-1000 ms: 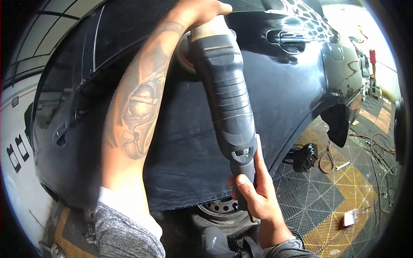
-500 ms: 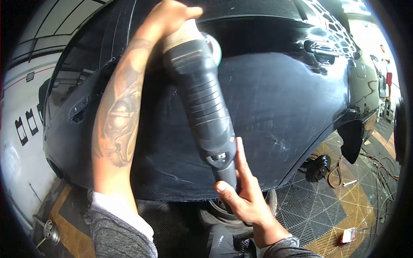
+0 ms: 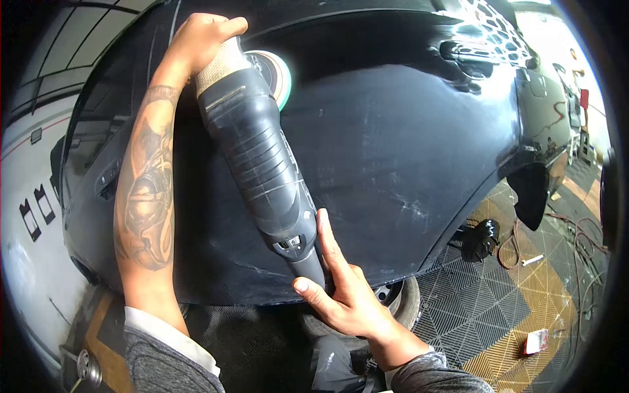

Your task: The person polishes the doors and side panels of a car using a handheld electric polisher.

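Observation:
A black rotary polisher (image 3: 252, 154) slants across the side of a dark car. My left hand (image 3: 200, 42) is closed over its head, where pale, tape-like wrapping covers the front. Lower down, my right hand (image 3: 350, 301) holds the narrow rear end, with the thumb on one side and a finger stretched along the other. The round pad (image 3: 283, 78) with a green rim shows beside the head, against or close to the panel; contact cannot be made out. The dark car door (image 3: 393, 144) carries whitish smears and a hazy sheen.
A door handle (image 3: 468, 56) sits at upper right. Below the car lie a wheel (image 3: 406, 301), a black part (image 3: 481, 241), and hoses (image 3: 580, 242) on the tiled floor (image 3: 472, 308). A red-and-white box (image 3: 536, 342) is at lower right.
Both hands and the polisher have moved left across the panel. More of the round pad now shows beside the tool's head.

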{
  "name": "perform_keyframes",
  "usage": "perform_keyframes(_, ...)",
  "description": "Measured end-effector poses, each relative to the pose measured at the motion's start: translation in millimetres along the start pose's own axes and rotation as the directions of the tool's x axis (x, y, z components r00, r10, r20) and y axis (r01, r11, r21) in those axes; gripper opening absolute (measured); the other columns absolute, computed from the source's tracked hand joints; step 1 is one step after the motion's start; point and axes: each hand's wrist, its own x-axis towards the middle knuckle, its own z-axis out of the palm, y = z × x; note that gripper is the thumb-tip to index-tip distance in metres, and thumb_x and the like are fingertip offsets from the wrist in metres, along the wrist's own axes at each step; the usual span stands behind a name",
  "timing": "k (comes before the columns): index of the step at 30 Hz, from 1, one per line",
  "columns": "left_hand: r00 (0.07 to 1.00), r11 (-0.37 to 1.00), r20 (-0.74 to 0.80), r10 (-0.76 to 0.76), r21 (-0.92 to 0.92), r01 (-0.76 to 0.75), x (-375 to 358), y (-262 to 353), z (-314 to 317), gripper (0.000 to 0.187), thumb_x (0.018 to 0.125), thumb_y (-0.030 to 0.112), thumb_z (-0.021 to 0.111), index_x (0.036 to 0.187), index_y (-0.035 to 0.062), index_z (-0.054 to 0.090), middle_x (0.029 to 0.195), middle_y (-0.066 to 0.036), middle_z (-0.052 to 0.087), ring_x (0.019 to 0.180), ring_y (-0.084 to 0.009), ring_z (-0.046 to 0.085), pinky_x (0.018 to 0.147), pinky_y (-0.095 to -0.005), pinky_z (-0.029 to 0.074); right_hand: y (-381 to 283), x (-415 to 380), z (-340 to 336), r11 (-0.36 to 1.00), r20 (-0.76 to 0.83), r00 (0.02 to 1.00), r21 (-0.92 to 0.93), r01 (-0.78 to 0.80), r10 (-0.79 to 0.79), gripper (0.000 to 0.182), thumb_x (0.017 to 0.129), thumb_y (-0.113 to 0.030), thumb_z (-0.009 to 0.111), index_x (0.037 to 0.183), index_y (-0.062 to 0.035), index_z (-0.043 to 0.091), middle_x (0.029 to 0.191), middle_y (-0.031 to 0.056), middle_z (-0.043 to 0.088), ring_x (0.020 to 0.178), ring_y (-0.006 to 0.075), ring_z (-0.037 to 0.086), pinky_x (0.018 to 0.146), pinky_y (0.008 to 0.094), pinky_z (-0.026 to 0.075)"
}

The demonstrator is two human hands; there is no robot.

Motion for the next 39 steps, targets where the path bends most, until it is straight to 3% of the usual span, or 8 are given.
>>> perform_keyframes(4, 0.957, 0.957, -0.054, 0.286, 0.057, -0.283, 27, 18, 26, 0.040, 0.094, 0.037, 0.066, 0.077, 0.0017, 0.071, 0.069, -0.002, 0.066, 0.062, -0.0103, 0.060, 0.063, -0.0287, 0.047, -2, -11, -27, 0.999, -0.054, 0.998, -0.042, 0.014, -0.016, 0.090, 0.103, -0.023, 0.063, 0.165, -0.0026, 0.001, 0.154, 0.0361, 0.041, 0.138, 0.0460, 0.049, 0.114, 0.0435, 0.040)
perform_keyframes(7, 0.998, 0.985, 0.061, -0.032, -0.170, 0.042, 50, 40, 43, 0.042, 0.094, 0.037, 0.066, 0.075, -0.0001, 0.071, 0.069, -0.003, 0.067, 0.063, -0.0113, 0.060, 0.064, -0.0299, 0.047, -5, -20, -45, 0.996, -0.104, 0.995, -0.086, -0.001, -0.008, 0.090, 0.103, -0.023, 0.063, 0.164, -0.0021, 0.001, 0.154, 0.0359, 0.041, 0.139, 0.0448, 0.047, 0.114, 0.0430, 0.040)
perform_keyframes(11, 1.000, 0.994, 0.014, 0.006, -0.110, -0.004, 67, 78, 66, 0.044, 0.092, 0.038, 0.066, 0.074, -0.0015, 0.070, 0.070, -0.009, 0.068, 0.066, -0.0141, 0.064, 0.068, -0.0325, 0.050, -2, -32, -64, 0.995, -0.173, 0.984, -0.086, -0.050, 0.034, 0.092, 0.102, -0.019, 0.064, 0.166, -0.0059, -0.002, 0.124, 0.0201, 0.068, 0.072, 0.0101, 0.060, 0.074, 0.0295, 0.053)
perform_keyframes(15, 0.884, 0.838, 0.047, 0.465, 0.299, -0.456, 97, 78, 93, 0.018, 0.091, 0.024, 0.064, 0.092, 0.0098, 0.074, 0.081, -0.012, 0.073, 0.076, -0.0258, 0.072, 0.072, -0.0360, 0.055, -10, -42, -86, 0.983, -0.210, 0.960, 0.037, -0.179, 0.183, 0.090, 0.102, -0.023, 0.063, 0.165, -0.0025, 0.001, 0.152, 0.0348, 0.045, 0.134, 0.0417, 0.055, 0.109, 0.0398, 0.043)
perform_keyframes(23, 0.825, 0.760, 0.011, 0.565, 0.384, -0.525, 133, 144, 144, 0.021, 0.089, 0.030, 0.066, 0.088, 0.0117, 0.076, 0.081, -0.011, 0.074, 0.078, -0.0252, 0.073, 0.071, -0.0373, 0.056, -2, -58, -111, 0.973, -0.368, 0.901, 0.094, -0.209, 0.229, 0.089, 0.103, -0.019, 0.061, 0.166, -0.0105, -0.001, 0.133, 0.0229, 0.062, 0.087, 0.0195, 0.065, 0.082, 0.0334, 0.053)
perform_keyframes(25, 0.898, 0.838, 0.042, 0.438, 0.342, -0.425, 133, 181, 149, 0.038, 0.080, 0.035, 0.071, 0.092, 0.0008, 0.078, 0.094, -0.026, 0.074, 0.093, -0.0372, 0.075, 0.085, -0.0423, 0.058, -2, -62, -114, 0.973, -0.405, 0.884, 0.104, -0.207, 0.232, 0.090, 0.103, -0.016, 0.060, 0.167, -0.0128, -0.004, 0.122, 0.0164, 0.068, 0.071, 0.0122, 0.062, 0.068, 0.0299, 0.054)
perform_keyframes(27, 0.995, 0.964, 0.082, -0.057, -0.256, 0.077, 105, 222, 123, 0.042, 0.076, 0.035, 0.076, 0.097, -0.0021, 0.078, 0.100, -0.028, 0.073, 0.096, -0.0341, 0.076, 0.087, -0.0414, 0.059, 5, -64, -111, 0.982, -0.477, 0.858, 0.098, -0.164, 0.191, 0.090, 0.102, -0.009, 0.056, 0.167, -0.0156, -0.006, 0.097, 0.0073, 0.066, 0.063, 0.0091, 0.056, 0.060, 0.0270, 0.051)
perform_keyframes(39, 0.966, 0.973, -0.151, -0.208, -0.132, 0.189, 70, 130, 96, 0.051, 0.068, 0.045, 0.081, 0.102, 0.0068, 0.081, 0.111, -0.020, 0.076, 0.103, -0.0333, 0.074, 0.093, -0.0402, 0.059, 4, -39, -57, 0.967, -0.389, 0.891, 0.186, -0.174, 0.235, 0.095, 0.101, -0.019, 0.064, 0.167, -0.0148, -0.005, 0.117, 0.0169, 0.059, 0.068, 0.0122, 0.059, 0.057, 0.0278, 0.052)
